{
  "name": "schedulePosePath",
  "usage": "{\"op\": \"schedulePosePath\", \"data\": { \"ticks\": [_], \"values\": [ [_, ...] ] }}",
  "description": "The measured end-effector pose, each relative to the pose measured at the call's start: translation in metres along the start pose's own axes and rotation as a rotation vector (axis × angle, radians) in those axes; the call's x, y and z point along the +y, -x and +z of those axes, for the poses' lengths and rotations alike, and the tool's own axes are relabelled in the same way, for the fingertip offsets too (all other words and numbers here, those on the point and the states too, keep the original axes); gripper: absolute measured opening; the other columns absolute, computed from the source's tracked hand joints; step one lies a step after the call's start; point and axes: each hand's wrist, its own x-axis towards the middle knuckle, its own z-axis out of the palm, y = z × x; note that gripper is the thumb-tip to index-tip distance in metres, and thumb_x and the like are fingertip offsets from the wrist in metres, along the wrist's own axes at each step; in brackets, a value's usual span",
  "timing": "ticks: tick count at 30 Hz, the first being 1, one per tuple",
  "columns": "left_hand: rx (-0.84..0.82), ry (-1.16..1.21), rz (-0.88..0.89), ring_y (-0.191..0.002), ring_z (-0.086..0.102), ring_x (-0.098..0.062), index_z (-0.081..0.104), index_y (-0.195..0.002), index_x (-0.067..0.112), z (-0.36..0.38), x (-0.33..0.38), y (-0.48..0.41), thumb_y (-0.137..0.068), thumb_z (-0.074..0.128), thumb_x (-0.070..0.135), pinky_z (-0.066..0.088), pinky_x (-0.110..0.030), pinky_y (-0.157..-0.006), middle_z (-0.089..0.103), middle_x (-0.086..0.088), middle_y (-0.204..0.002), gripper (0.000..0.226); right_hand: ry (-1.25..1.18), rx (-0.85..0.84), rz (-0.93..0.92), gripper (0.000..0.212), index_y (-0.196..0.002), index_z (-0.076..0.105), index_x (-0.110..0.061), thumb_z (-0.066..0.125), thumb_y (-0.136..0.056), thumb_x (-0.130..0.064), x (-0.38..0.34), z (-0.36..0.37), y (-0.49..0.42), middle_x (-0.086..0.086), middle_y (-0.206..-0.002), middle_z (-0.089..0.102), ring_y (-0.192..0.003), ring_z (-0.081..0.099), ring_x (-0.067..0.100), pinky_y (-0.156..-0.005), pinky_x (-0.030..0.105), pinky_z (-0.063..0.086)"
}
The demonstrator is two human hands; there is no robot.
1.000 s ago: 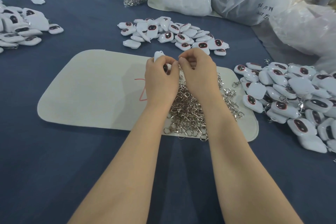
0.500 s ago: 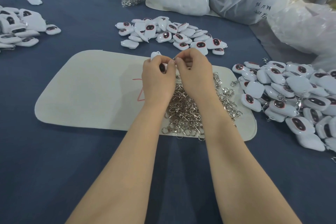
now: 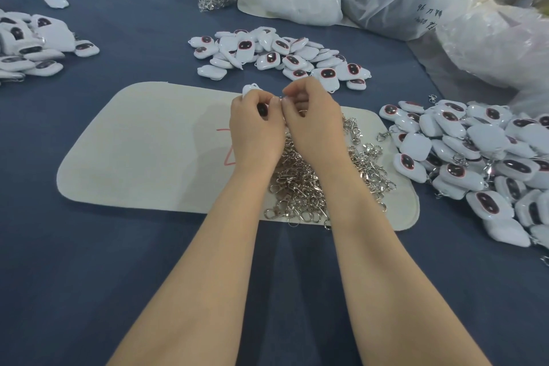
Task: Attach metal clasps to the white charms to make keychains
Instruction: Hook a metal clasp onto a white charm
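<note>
Gripping a white charm (image 3: 249,88), left hand (image 3: 252,128) meets right hand (image 3: 312,125) pinching a clasp (image 3: 281,96).

Two bare forearms reach forward from the bottom edge, side by side. The left hand (image 3: 255,129) curls its fingers round a white charm (image 3: 249,88). The right hand (image 3: 313,125), fingertips meeting the left's, pinches a tiny metal clasp (image 3: 281,96).

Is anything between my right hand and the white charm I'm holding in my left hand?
Nothing visible. The left hand grips the small white plastic charm, and the right hand touches it with pinched fingertips, above the pile of silver metal clasps.
</note>
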Motion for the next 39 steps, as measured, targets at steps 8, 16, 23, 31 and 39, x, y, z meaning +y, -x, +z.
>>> {"op": "schedulePosePath", "data": {
  "ticks": [8, 16, 23, 31, 39],
  "values": [
    [0.011, 0.076, -0.008, -0.083, 0.055, -0.014, 0.062, -0.092, 0.012, -0.0016, 0.0015, -0.0003, -0.094, 0.055, 0.016, 0.046, -0.031, -0.088, 0.063, -0.013, -0.106, 0.008, -0.083, 0.006, 0.105, 0.009, -0.088, 0.056, -0.016, 0.062, -0.087, -0.01, -0.0019, 0.002, -0.0006, -0.012, -0.076, 0.057, -0.07, 0.054, 0.004, -0.065, 0.01, 0.044],
    [0.009, 0.082, -0.005, -0.082, 0.054, -0.012, 0.064, -0.092, 0.012, -0.001, 0.001, -0.0002, -0.094, 0.055, 0.015, 0.046, -0.029, -0.086, 0.063, -0.012, -0.106, 0.009, -0.11, 0.009, 0.139, 0.006, -0.086, 0.06, -0.014, 0.065, -0.086, -0.011, -0.0018, 0.0002, -0.0019, -0.01, -0.077, 0.059, -0.07, 0.054, 0.002, -0.062, 0.006, 0.043],
    [0.028, 0.072, 0.004, -0.082, 0.055, -0.011, 0.064, -0.093, 0.012, -0.0005, 0.0007, 0.0002, -0.093, 0.055, 0.016, 0.044, -0.022, -0.082, 0.062, -0.01, -0.106, 0.01, -0.182, -0.017, 0.192, 0.015, -0.081, 0.054, -0.019, 0.063, -0.086, -0.008, -0.0018, 0.0031, -0.0005, -0.001, -0.081, 0.062, -0.079, 0.061, 0.016, -0.076, 0.029, 0.053],
    [0.018, 0.048, -0.007, -0.085, 0.056, -0.013, 0.064, -0.09, 0.014, -0.0008, -0.0004, -0.0004, -0.093, 0.055, 0.017, 0.045, -0.028, -0.086, 0.063, -0.01, -0.105, 0.01, -0.046, 0.002, 0.018, 0.016, -0.083, 0.051, -0.018, 0.058, -0.086, -0.004, 0.0009, 0.0046, 0.0013, -0.013, -0.073, 0.054, -0.065, 0.05, 0.002, -0.068, 0.019, 0.045],
    [-0.014, 0.101, -0.014, -0.092, 0.06, -0.02, 0.062, -0.088, 0.015, -0.0013, 0.0009, 0.0002, -0.093, 0.056, 0.016, 0.047, -0.035, -0.09, 0.066, -0.008, -0.101, 0.008, -0.051, 0.019, 0.001, 0.015, -0.083, 0.052, -0.016, 0.058, -0.086, -0.004, 0.0052, 0.0029, 0.0013, -0.011, -0.072, 0.054, -0.066, 0.051, 0.007, -0.07, 0.026, 0.048]
  ]
}}
